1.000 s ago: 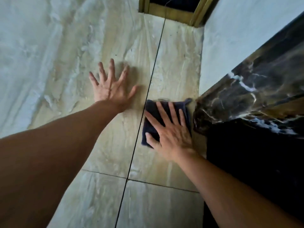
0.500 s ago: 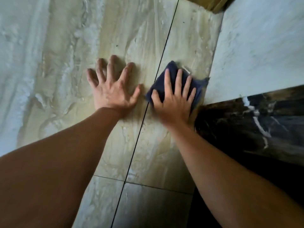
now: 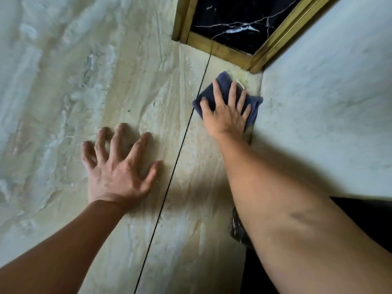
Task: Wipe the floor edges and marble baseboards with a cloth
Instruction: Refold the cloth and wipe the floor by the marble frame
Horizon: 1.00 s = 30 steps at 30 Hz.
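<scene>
Ahead of you, at the top, is a brass-coloured metal frame (image 3: 220, 49) whose ridged bars meet at two corners. It borders a glossy black stone panel (image 3: 233, 18) streaked with thin white veins. To your right, a pale grey-white matte wall (image 3: 328, 92) runs up to the frame's right bar.

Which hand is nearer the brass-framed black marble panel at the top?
Right. The right hand presses the blue cloth flat on the floor just below the brass frame. The left hand rests on the floor nearer the camera, across the dark grout line.
</scene>
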{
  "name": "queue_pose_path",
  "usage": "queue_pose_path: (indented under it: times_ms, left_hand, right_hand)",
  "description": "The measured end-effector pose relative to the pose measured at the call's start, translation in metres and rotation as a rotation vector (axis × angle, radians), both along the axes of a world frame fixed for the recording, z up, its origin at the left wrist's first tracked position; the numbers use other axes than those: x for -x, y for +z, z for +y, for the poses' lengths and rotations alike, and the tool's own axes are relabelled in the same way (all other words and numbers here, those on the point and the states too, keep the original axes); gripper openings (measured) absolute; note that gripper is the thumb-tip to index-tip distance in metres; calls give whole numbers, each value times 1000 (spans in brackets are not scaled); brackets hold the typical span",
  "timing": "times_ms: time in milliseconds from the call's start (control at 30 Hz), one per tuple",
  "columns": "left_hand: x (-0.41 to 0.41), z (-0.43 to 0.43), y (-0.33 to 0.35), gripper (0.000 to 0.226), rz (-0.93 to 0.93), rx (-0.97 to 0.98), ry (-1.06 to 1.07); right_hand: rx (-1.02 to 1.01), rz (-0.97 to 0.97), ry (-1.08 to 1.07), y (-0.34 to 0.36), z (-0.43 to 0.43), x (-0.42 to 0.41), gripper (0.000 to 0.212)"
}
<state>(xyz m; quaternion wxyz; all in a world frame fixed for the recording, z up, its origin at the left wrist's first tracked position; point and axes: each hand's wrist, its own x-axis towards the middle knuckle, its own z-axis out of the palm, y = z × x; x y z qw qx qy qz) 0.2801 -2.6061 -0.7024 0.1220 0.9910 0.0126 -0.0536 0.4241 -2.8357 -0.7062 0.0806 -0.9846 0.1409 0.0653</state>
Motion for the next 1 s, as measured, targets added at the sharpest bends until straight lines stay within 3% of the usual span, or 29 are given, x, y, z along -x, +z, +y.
queue_pose_path:
  times_ms: [100, 200, 300, 433, 533, 733, 800, 867, 1000]
  left_hand:
    - [-2, 0, 5, 71, 46, -7, -2]
    - [1, 0, 6, 71, 59, 6, 19]
    - [-1, -3, 5, 70, 50, 5, 26]
    - [4, 2, -2, 71, -7, 27, 11]
    - [1, -3, -2, 71, -41, 18, 27]
    - [2, -1, 3, 72, 58, -10, -1]
    - [5, 1, 1, 73, 42, -19, 7]
    - [1, -1, 1, 72, 21, -12, -2]
    - [5, 4, -6, 69, -53, 3, -5]
  right_hand:
    - [-29, -29, -2, 8, 42, 115, 69]
    - [-30, 10, 131, 16, 67, 202, 68]
    - [-75, -27, 59, 9, 53, 132, 72]
    - [-42, 81, 66, 5, 16, -6, 70]
    - [-21, 31, 104, -2, 7, -8, 68]
    - [-24, 38, 300, 25, 60, 280, 70]
    - [-40, 78, 347, 26, 56, 316, 74]
    - [-42, 72, 355, 18, 50, 270, 73]
    - [-34, 46, 166, 7, 35, 135, 69]
